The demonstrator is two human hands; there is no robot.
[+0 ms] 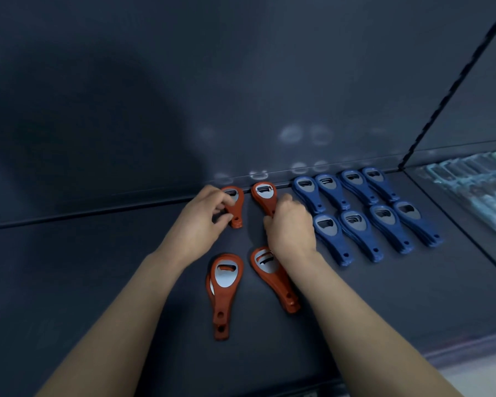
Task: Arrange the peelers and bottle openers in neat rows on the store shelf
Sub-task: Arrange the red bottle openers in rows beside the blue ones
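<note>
Hands work the far orange row. The left hand (204, 217) pinches the far-left orange stack (236, 209) by its handle. The right hand (289, 229) curls round the neighbouring orange stack (265, 196), probably to align both with the blue openers (370, 213) rowed at right on the shelf (98, 267).

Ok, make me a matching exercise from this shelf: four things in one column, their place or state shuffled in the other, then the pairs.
Things
1. left hand
2. right hand
3. blue bottle openers
4. clear-wrapped packets

Place or state
A. two rows of four stacks
B. at the far right
C. grips the back-right orange stack
D. pinches the back-left orange stack

Pairs: 1-D, 2-C, 3-A, 4-B
</note>
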